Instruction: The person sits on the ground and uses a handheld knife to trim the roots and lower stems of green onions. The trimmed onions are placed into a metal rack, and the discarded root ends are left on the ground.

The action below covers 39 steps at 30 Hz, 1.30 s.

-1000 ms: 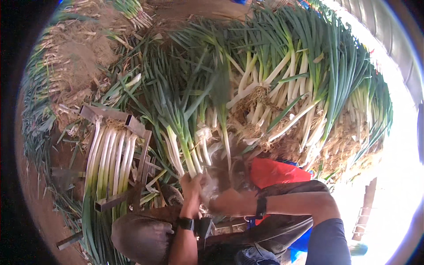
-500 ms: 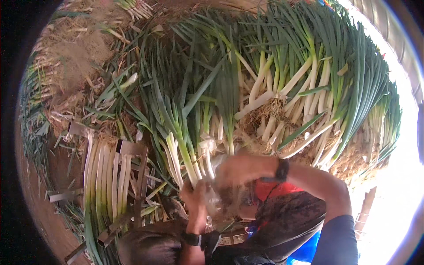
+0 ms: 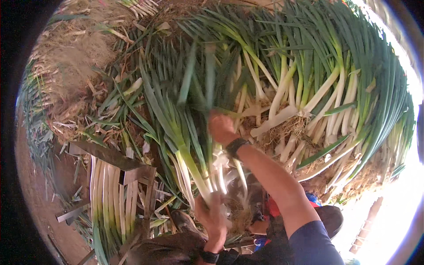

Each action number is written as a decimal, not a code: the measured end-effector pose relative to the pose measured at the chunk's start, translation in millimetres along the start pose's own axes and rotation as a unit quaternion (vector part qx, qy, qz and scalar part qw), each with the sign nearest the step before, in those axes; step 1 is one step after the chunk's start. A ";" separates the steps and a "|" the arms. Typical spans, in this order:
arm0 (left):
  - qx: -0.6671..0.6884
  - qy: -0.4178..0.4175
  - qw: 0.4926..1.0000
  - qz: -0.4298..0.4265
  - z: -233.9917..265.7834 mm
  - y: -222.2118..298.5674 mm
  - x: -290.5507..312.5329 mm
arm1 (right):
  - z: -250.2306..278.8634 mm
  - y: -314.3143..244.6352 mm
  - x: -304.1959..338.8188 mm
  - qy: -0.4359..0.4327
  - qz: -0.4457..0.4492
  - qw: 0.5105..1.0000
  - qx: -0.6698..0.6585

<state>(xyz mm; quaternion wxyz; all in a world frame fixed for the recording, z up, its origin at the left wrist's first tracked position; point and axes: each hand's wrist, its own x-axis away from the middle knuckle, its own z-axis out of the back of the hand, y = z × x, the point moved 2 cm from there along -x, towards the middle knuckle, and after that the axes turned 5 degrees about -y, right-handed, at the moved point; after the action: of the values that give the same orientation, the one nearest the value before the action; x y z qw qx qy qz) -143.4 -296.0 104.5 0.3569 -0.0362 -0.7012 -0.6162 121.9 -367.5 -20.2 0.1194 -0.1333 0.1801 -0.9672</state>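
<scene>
My left hand (image 3: 212, 216), low in the middle, is closed round the root end of a long green onion (image 3: 192, 170). Its white stem slants up to the left into dark green leaves. Higher up, my right hand (image 3: 222, 127) is a closed fist among the leaves. Blurred green leaves (image 3: 210, 75) rise from it, and its fingers are partly hidden. Below my right wrist, pale stems and loose whitish skins (image 3: 219, 161) show, smeared by motion. Wispy roots (image 3: 240, 210) lie beside my left hand.
A large heap of green onions (image 3: 327, 92) spreads along the right, roots toward me. At the left, a metal frame (image 3: 112, 159) holds a row of trimmed stems (image 3: 108, 194). Dry roots and peelings (image 3: 79, 48) cover the far left ground. A shoe (image 3: 183, 221) shows near my left hand.
My right hand has moved up and away from beside my left hand, into the green leaves. My left hand stays on the root end. The whole view has shifted slightly.
</scene>
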 end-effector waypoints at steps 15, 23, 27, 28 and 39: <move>-0.004 0.035 0.997 0.064 -0.8 2.4 -41.0 | 137.4 187.3 -100.5 -0.049 -0.221 0.944 0.240; -0.005 0.030 0.998 0.050 -3.4 0.8 -46.3 | 187.1 175.0 -92.7 0.012 -0.136 0.990 -0.041; -0.039 0.036 0.997 0.049 -1.3 0.5 -48.8 | 209.0 172.6 -82.3 0.028 -0.165 0.941 -0.293; -0.033 0.036 0.998 0.049 -1.0 0.6 -48.7 | 208.2 166.2 -77.7 0.027 -0.165 0.938 -0.303; 0.059 -0.005 0.998 0.035 -0.4 5.2 -33.4 | 246.9 129.2 -106.4 0.106 -0.090 0.990 0.021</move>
<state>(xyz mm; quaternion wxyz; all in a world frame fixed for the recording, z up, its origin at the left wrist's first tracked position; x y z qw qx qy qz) -115.8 -282.1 90.6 0.3759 -0.0428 -0.7364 -0.5609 319.4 -533.1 129.9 0.0148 -0.0430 0.1588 -0.9863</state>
